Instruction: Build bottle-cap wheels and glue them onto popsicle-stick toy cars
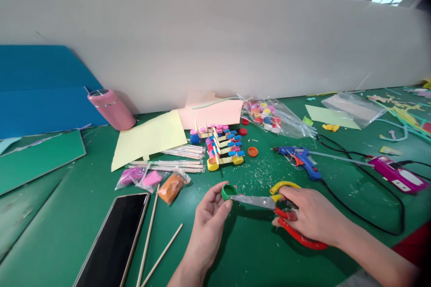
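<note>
My left hand [213,219] pinches a small green bottle cap [229,191] between thumb and fingers, its hollow side showing. My right hand [308,213] grips scissors [257,201] with one yellow and one red handle. The scissor blades point left, and their tip is at the rim of the green cap. Beyond my hands stand several small assemblies [224,145] of sticks and coloured caps. An orange cap [252,151] lies to their right, with white crumbs scattered on the green table [259,255] in front of it.
A phone [112,240] and thin wooden sticks [163,254] lie at the left, near clay packets [171,188]. A pink bottle [112,110] stands behind. On the right are a blue glue gun [301,160], its black cable, a purple power strip [399,174] and a bag of caps [269,116].
</note>
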The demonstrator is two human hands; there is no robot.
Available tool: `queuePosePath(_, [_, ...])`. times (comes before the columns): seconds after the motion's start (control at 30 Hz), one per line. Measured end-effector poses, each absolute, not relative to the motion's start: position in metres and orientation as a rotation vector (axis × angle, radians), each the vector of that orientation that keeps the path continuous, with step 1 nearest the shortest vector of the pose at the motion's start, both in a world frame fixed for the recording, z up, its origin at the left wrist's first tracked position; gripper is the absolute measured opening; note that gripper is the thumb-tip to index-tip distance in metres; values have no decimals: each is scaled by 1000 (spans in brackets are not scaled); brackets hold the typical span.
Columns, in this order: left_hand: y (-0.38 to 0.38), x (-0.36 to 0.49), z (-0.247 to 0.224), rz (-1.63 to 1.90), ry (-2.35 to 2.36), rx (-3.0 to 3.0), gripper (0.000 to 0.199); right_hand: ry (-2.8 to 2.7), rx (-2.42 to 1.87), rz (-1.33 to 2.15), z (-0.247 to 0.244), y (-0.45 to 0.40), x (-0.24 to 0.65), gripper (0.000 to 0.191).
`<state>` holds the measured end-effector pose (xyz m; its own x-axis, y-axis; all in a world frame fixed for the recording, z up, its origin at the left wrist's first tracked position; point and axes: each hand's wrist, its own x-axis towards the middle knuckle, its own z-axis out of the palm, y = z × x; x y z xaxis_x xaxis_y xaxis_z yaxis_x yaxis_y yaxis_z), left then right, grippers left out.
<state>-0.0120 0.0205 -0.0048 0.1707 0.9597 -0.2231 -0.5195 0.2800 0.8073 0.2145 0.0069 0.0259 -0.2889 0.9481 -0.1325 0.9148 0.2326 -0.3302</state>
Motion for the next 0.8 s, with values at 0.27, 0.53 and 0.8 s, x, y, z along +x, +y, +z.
queuePosePath(0.27, [22,-12,-4,1159,846,654,30,-2315,-1835,663,25,5,212,35])
queuePosePath(0.53, [21,-13,-3,1163,814,639,27,-2273,-1889,789,25,3,209,34])
queuePosePath(0.8, [22,-12,-4,1180,846,650,29,-2274,-1851,810,26,2,208,30])
